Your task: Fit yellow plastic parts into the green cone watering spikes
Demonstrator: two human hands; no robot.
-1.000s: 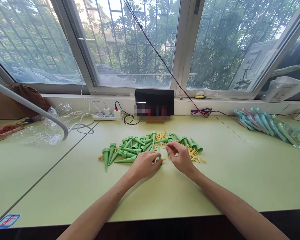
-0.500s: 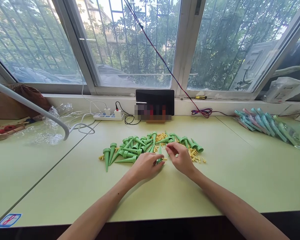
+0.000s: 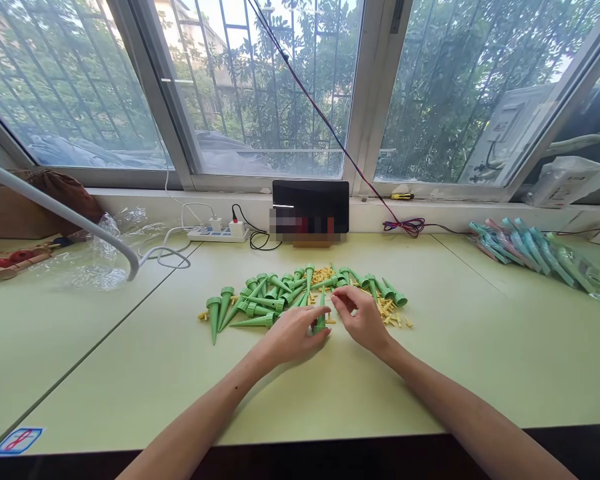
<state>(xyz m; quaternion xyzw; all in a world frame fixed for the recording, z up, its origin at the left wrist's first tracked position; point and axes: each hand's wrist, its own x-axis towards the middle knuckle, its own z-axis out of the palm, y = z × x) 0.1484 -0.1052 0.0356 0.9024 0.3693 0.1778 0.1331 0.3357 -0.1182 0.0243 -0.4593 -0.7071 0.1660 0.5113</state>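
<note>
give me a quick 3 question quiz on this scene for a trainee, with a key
1. Multiple choice: which hand holds the upright green spike?
A) the left hand
B) the right hand
C) neither
2. True or false: in the picture, the white power strip lies to the left of the dark screen.
3. Fill in the colour: the small pieces lying among the other green spikes are ____.

Key: 1. A; 2. true; 3. yellow.
</note>
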